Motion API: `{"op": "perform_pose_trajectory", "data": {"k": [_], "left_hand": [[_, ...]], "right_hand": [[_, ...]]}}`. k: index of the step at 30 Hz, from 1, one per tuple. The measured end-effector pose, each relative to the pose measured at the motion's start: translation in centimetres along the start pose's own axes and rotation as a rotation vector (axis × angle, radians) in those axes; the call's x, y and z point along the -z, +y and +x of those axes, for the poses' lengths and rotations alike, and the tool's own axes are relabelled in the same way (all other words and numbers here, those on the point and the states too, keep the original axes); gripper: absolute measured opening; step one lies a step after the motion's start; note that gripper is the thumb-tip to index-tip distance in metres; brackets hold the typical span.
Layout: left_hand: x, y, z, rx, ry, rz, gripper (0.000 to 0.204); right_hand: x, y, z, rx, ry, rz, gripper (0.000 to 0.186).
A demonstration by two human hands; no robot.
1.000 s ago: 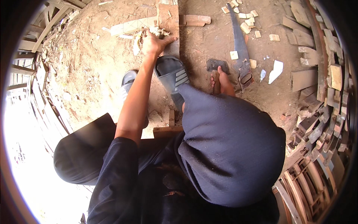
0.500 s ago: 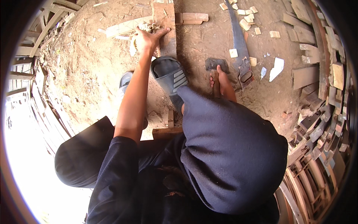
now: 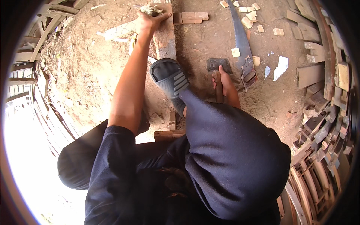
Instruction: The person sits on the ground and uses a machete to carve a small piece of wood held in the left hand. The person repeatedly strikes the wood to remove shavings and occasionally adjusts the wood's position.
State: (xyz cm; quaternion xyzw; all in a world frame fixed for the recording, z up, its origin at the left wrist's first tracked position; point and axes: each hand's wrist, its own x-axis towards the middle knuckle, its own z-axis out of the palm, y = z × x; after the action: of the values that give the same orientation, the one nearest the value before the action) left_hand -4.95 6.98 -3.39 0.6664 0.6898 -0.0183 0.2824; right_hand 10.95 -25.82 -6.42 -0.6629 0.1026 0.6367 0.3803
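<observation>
A ragged, pale bundle (image 3: 152, 10) like cloth or fibre sits under my left hand (image 3: 148, 21), whose fingers curl round it on top of a long wooden plank (image 3: 165, 43). My left thumb reaches across the plank's face. One of my feet, in a grey sandal (image 3: 167, 75), rests at the plank's near end. In my right hand (image 3: 225, 81) is a hammer (image 3: 219, 64) with a broad dark head and a wooden handle, held low beside my knee. The thumb lies up toward the head. Crossing under the plank is a segmented wooden strip (image 3: 190, 18).
Right of the hammer, a handsaw (image 3: 242, 41) lies on the dirt floor (image 3: 93, 71). Small wood blocks (image 3: 247, 21) are scattered near its blade. A white scrap (image 3: 281, 68) lies farther right. Stacked timber (image 3: 311, 77) lines the right side, and wooden slats (image 3: 24, 80) stand at left.
My left hand has slid away from me along the plank, taking the pale bundle with it. My right hand still grips the hammer in nearly the same place.
</observation>
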Motion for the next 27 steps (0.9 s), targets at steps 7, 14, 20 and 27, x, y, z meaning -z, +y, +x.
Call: {"op": "perform_pose_trajectory", "data": {"k": [7, 14, 20, 27], "left_hand": [[0.9, -10.4, 2.5, 0.174, 0.399, -0.544, 0.052], [-1.1, -6.8, -7.8, -0.228, -0.02, -0.369, 0.112], [0.4, -12.3, -5.3, 0.097, 0.21, -0.594, 0.046], [-3.2, -11.6, -7.5, -0.277, -0.096, -0.618, 0.084]], "right_hand": [[-1.1, 0.5, 0.8, -0.046, -0.088, 0.052, 0.056], [0.0, 0.3, 0.7, -0.049, -0.127, 0.072, 0.055], [-0.7, 0.3, 1.1, -0.053, -0.093, 0.048, 0.055], [-0.1, 0.4, 1.2, -0.039, -0.126, 0.059, 0.055]]}}
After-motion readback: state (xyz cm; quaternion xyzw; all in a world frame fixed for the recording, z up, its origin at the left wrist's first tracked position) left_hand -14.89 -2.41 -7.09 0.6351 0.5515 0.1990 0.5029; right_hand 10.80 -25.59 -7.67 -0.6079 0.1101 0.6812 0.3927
